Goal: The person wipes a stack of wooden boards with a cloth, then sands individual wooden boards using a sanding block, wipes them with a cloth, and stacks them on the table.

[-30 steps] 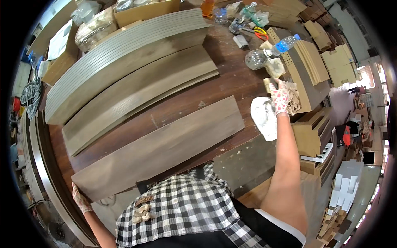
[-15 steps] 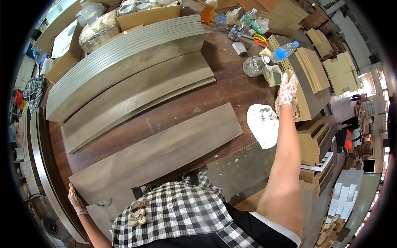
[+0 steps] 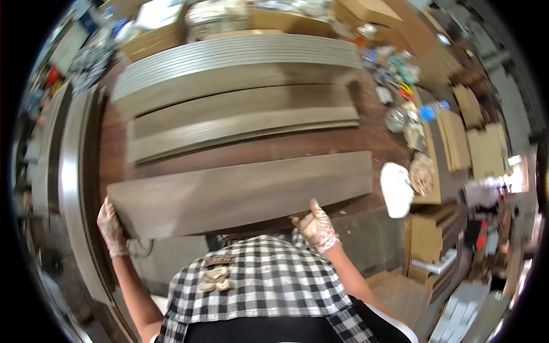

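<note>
A long grey-brown wooden board (image 3: pixel 240 191) lies across the near part of the brown table. My left hand (image 3: pixel 111 228), in a white patterned glove, is closed on the board's left end. Close to the board's near edge, right of its middle, is my gloved right hand (image 3: pixel 318 228). Its fingers are apart, one tip reaching the edge; nothing can be made out in it. A white cloth (image 3: pixel 396 190) lies just past the board's right end, beside a crumpled brownish cloth or paper (image 3: pixel 422 174).
Beyond the board are a two-board stack (image 3: pixel 246 117) and a row of grooved boards (image 3: pixel 240 63). Bottles, including a blue-labelled bottle (image 3: pixel 434 110), and scissors (image 3: pixel 405 91) stand or lie at the right. Long panels (image 3: pixel 71 183) line the left side.
My right hand has drawn back from the clutter at the right to the board's near edge. The view has turned, and my left hand stays at the board's left end.
</note>
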The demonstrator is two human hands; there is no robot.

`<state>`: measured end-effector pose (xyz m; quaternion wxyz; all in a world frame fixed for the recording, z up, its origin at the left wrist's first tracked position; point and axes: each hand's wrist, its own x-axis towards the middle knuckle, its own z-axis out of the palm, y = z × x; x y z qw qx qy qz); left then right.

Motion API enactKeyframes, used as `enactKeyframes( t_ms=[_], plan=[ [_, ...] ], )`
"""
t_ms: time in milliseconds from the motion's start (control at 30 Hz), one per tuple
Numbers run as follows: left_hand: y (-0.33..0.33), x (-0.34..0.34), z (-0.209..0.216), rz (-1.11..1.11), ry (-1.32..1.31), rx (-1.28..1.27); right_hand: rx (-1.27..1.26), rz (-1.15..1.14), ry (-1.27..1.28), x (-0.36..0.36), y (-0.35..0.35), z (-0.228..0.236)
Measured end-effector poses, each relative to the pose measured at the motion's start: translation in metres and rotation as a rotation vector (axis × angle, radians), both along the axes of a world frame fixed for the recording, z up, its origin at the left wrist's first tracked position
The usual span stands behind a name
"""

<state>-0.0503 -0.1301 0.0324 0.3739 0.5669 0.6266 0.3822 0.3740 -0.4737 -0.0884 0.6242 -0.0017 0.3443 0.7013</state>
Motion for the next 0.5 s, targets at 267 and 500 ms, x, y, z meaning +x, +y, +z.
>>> enactKeyframes(
  t_ms=[267,500],
  plan=[
    [-0.034,-0.117,0.013,0.468,-0.005,0.259,0.042,0.196,-1.344,-0.076,0.113,0.089],
    [-0.164,-0.241,-0.017,0.890,-0.067,0.233,1.013,0.466,-2.519,-0.147,0.269,0.107]
  ],
)
